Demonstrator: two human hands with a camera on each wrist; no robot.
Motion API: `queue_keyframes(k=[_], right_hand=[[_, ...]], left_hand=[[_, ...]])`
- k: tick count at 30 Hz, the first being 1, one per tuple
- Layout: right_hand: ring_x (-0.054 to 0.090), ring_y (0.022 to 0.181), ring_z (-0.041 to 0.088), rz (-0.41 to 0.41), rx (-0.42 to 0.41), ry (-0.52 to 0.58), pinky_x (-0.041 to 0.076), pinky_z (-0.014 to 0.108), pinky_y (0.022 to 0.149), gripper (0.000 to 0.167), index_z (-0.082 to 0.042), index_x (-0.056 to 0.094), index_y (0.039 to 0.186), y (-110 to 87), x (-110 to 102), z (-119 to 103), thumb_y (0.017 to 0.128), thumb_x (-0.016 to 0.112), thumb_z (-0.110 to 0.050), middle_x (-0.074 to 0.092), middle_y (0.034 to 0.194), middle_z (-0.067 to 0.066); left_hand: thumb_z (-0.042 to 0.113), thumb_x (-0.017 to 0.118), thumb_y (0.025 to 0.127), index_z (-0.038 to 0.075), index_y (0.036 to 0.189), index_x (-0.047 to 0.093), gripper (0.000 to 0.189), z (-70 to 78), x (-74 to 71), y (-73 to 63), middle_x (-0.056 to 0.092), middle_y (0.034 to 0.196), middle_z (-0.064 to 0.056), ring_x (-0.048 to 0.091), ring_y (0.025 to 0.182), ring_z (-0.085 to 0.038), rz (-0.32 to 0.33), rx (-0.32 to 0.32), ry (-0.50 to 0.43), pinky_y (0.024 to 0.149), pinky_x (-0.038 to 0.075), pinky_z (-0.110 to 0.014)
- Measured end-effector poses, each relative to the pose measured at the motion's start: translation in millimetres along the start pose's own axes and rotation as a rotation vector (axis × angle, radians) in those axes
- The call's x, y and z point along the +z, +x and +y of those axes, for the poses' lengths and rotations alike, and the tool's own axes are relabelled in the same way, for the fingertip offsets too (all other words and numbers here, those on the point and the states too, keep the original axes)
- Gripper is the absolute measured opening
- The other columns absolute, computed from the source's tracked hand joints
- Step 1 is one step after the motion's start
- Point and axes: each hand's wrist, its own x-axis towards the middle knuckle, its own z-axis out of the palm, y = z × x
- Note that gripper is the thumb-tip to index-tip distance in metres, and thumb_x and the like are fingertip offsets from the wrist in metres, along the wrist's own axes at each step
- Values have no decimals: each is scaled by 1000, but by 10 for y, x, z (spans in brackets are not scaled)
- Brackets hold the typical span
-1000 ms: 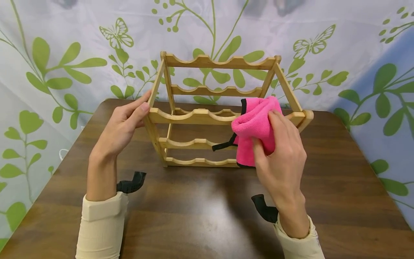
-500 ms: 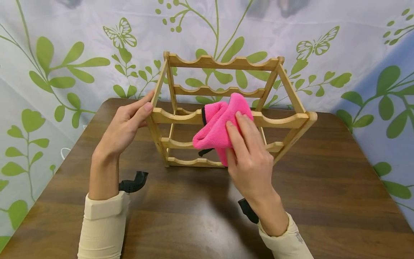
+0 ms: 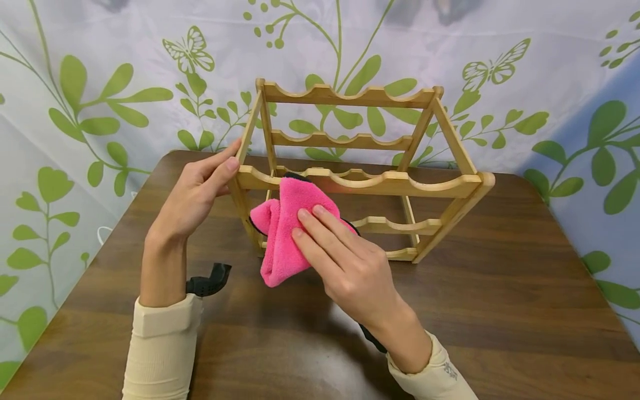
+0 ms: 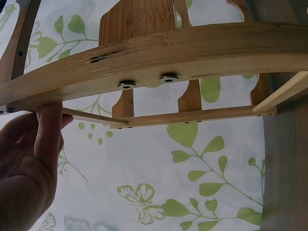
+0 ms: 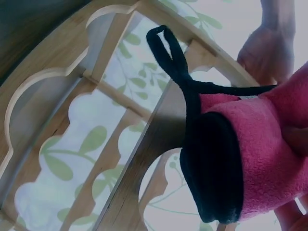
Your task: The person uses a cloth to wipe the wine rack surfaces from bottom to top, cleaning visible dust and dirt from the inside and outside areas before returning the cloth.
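Note:
A light wooden wine rack (image 3: 400, 184) with scalloped rails stands on the brown table. At its upper left front corner, my left hand (image 3: 192, 191) grips the frame, thumb on the near side. The left wrist view shows that hand (image 4: 31, 159) pinching a side bar. My right hand (image 3: 355, 272) holds a folded pink microfiber cloth (image 3: 292, 239) against the left part of the upper front rail, fingers spread over it and the thumb hidden. In the right wrist view, the cloth (image 5: 264, 154) shows its black edging and a black hanging loop (image 5: 166, 53).
Behind the table (image 3: 500, 311) hangs a pale curtain (image 3: 390, 39) with green leaves and butterflies. A black curved piece (image 3: 210, 280) sticks out at the left wrist. Beyond the table's left edge lies a bit of white cord (image 3: 102, 236).
My right hand has swept the pink cloth leftward along the upper front rail, from its right end to near its left end. The left hand keeps its hold on the rack.

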Motion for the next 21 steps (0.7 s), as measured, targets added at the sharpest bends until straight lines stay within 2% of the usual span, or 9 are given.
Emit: queue_keyframes(k=[4,7,10,13,17,21], right_hand=[[60,119,25,-88,-22,-66,48,34,95,22,-3,72,115,-70,27,30,100,55,-4,67,123,11],[58,122,25,-156,19,-117,47,34,98,25,-5,70,119,-131,48,74,102,52,-4,65,127,9],[57,124,25,-188,75,-140,45,34,99,26,-5,69,121,-173,66,108,102,50,-4,65,128,10],[58,122,27,-183,107,-147,46,35,98,26,-4,69,119,-186,72,118,101,50,-3,66,126,11],[62,115,28,-151,136,-160,52,37,90,22,-2,70,113,-175,59,115,100,51,-3,68,119,11],[64,109,29,-128,185,-164,55,38,84,15,-2,69,107,-151,1,122,97,58,-4,69,112,11]], left_hand=[[28,46,106,17,149,42,45,-1,5,2,47,147,-6,51,125,-19,0,5,-2,99,44,-52],[27,45,106,16,149,42,44,-1,7,1,46,148,-6,51,124,-19,1,12,-4,98,45,-51],[27,44,107,14,149,42,44,-4,14,5,46,149,-4,51,124,-18,-1,19,-14,98,45,-49],[28,43,107,13,149,42,45,-3,19,10,44,150,-3,51,125,-18,-10,28,-23,98,47,-43],[27,41,108,8,149,41,45,0,20,4,41,152,-2,52,124,-16,-22,47,-48,95,48,-29],[26,40,108,4,148,41,46,2,19,0,37,155,-1,53,122,-14,-36,63,-74,92,48,-23]])
